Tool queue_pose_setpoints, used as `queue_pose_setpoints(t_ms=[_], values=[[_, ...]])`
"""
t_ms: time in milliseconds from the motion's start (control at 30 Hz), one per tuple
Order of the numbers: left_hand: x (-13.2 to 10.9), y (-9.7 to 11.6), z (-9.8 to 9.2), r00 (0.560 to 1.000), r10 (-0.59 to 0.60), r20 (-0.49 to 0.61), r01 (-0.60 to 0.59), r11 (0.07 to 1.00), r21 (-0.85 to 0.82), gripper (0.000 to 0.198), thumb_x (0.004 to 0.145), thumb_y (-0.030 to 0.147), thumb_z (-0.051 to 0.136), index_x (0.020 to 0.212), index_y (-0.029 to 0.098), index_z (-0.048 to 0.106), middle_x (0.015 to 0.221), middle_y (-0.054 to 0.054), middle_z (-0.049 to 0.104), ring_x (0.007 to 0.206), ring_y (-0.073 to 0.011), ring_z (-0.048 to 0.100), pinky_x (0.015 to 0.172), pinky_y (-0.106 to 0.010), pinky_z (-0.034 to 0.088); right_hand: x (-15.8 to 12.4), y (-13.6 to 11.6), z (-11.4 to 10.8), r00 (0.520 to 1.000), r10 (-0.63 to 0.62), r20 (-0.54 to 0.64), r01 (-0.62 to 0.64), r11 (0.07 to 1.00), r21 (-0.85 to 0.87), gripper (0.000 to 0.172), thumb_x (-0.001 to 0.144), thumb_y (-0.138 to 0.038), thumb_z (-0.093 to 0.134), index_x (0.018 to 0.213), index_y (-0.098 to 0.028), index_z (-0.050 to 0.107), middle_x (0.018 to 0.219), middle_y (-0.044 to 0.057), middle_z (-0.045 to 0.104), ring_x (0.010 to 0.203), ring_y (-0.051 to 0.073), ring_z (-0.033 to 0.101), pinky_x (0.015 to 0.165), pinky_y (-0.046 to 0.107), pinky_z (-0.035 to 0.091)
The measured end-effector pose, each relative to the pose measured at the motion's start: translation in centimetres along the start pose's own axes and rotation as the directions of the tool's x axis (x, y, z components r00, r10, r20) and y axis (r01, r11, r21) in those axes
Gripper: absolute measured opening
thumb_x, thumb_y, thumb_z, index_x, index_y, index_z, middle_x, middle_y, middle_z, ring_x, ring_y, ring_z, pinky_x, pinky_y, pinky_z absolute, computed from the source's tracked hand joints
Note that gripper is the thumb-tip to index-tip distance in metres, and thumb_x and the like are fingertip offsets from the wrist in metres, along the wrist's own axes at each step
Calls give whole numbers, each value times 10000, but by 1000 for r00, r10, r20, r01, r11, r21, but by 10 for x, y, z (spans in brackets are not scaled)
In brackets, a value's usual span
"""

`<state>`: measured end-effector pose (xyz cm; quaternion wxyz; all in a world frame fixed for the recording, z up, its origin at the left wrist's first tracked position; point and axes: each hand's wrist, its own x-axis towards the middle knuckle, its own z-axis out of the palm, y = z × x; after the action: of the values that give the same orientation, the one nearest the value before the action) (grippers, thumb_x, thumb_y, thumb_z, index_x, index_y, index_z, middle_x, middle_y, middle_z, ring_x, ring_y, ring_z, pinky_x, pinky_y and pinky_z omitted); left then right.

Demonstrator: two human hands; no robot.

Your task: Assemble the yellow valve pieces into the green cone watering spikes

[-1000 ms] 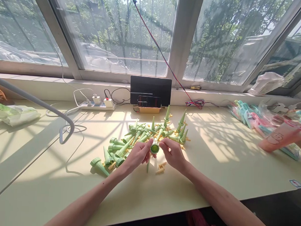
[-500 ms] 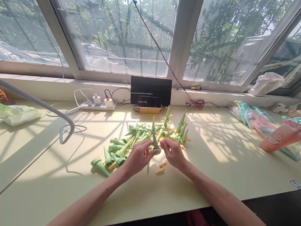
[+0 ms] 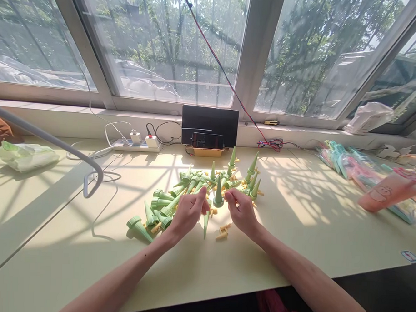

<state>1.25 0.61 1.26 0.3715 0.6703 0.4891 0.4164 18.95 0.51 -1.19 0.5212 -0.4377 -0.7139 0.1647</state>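
A pile of green plastic cones (image 3: 179,196) and small yellow pegs (image 3: 223,232) lies on the pale table (image 3: 293,250). One green cone (image 3: 218,193) stands upright, tip up, between my hands. My left hand (image 3: 188,213) is just left of it with its fingers curled in and nothing visible in them. My right hand (image 3: 240,211) is just right of it, fingertips pinched together by the cone's base; I cannot tell what they hold. Another cone (image 3: 205,225) lies below the hands, and a yellow peg (image 3: 213,212) sits beside my left thumb.
A black screen (image 3: 209,125) with a phone on a stand is at the back, a power strip (image 3: 135,145) with cables to its left. A grey bent tube (image 3: 58,146) reaches in from the left. Pastel packets (image 3: 351,165) and another person's pink cup (image 3: 386,193) are at the right.
The cone that both hands held, open end toward me, was turned tip up and now stands on the table. Both hands have drawn slightly away from it.
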Motion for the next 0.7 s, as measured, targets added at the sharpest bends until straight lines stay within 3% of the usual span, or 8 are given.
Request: queue_pose_setpoints(t_ms=[133,300,700], values=[[2,4,0,963,-160,216,201,963,-181,729,920,641,332,472,130,598,396,-36,536,315,-80,431,363,-205,292,0,0,0,999,-40,-1,40,999,-25,301,977,-277,431,691,-195,482,604,-24,469,550,112,411,535,238,345],[3,3,0,886,-218,409,342,903,-260,791,888,714,289,550,98,653,454,-101,606,298,-94,445,312,-206,251,-1,-1,0,997,-67,31,68,997,-42,290,973,-261,431,694,-198,480,613,-22,479,547,110,410,540,237,351],[5,-3,-1,865,-220,451,375,880,-290,766,843,740,377,615,75,683,544,-140,662,346,-113,507,328,-199,283,-1,0,0,993,-108,40,110,992,-59,295,972,-261,436,689,-197,489,626,-12,507,547,108,425,534,233,357]])
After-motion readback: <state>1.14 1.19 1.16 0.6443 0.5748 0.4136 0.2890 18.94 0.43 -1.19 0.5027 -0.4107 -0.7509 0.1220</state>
